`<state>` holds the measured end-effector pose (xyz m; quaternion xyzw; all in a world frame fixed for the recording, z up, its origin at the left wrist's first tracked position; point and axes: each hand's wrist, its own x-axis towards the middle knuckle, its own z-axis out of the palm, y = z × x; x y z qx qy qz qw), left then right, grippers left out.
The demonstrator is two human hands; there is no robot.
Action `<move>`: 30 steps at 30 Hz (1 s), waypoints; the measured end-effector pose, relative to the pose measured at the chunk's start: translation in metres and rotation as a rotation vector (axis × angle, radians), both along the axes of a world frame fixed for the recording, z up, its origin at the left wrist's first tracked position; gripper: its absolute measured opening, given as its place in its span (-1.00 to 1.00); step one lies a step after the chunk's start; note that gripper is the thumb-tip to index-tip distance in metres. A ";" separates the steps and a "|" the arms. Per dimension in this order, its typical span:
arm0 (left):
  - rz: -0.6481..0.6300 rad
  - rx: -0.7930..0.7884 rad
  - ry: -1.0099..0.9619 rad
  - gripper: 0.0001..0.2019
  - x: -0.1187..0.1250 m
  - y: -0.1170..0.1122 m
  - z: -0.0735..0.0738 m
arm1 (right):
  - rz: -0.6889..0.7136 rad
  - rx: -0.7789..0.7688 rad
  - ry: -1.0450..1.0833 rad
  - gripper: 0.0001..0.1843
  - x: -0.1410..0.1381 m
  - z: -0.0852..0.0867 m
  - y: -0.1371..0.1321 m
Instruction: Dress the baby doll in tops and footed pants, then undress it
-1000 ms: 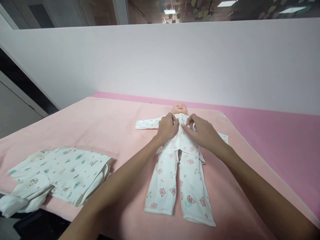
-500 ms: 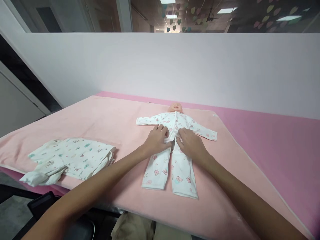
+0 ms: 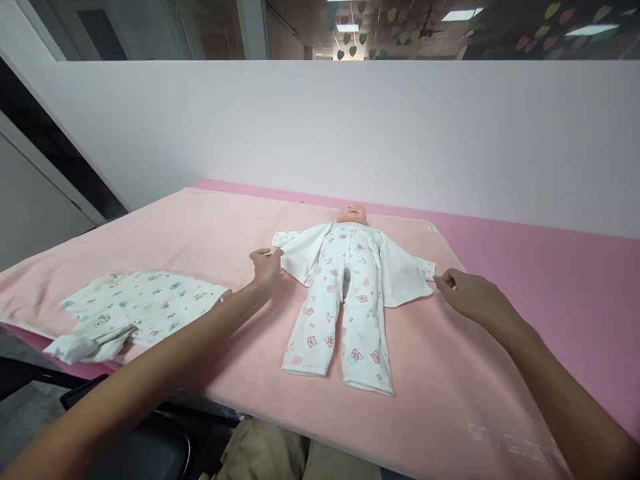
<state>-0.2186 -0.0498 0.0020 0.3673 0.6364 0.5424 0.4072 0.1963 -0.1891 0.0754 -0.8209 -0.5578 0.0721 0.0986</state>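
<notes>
A baby doll (image 3: 353, 213) lies on its back with its head at the far side. It wears a white baby jacket (image 3: 405, 273) with both front flaps folded out sideways, their plain inside showing. White trousers (image 3: 310, 327) with pink animal prints cover its legs, a dark gap between them. My left hand (image 3: 267, 267) is closed with its fingertips at the outer edge of the left flap. At the right flap's outer corner, my right hand (image 3: 465, 291) is pinched, thumb against curled fingers. The doll's arms are mostly hidden under the flaps; only the cuffs show.
A pink blanket (image 3: 240, 227) covers most of the pink table (image 3: 560, 287). Folded white baby clothes (image 3: 145, 300) with green prints lie at the left near edge. Behind the table stands a white wall (image 3: 320, 133). A dark chair (image 3: 145, 447) is at the lower left.
My hands have moved apart from the doll's middle, left hand leftward and right hand rightward. The jacket front, closed before, is now opened out to both sides, uncovering the trousers' upper part.
</notes>
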 end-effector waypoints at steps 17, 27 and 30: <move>-0.595 0.395 0.599 -0.53 0.107 0.050 0.018 | 0.348 0.364 0.491 -0.43 -0.088 -0.038 0.149; -0.808 0.396 0.652 -0.50 0.070 0.037 0.013 | 0.514 0.203 0.400 -0.35 -0.087 -0.030 0.106; -0.837 0.382 0.623 -0.46 0.061 0.026 0.009 | 0.475 0.190 0.433 -0.37 -0.093 -0.035 0.094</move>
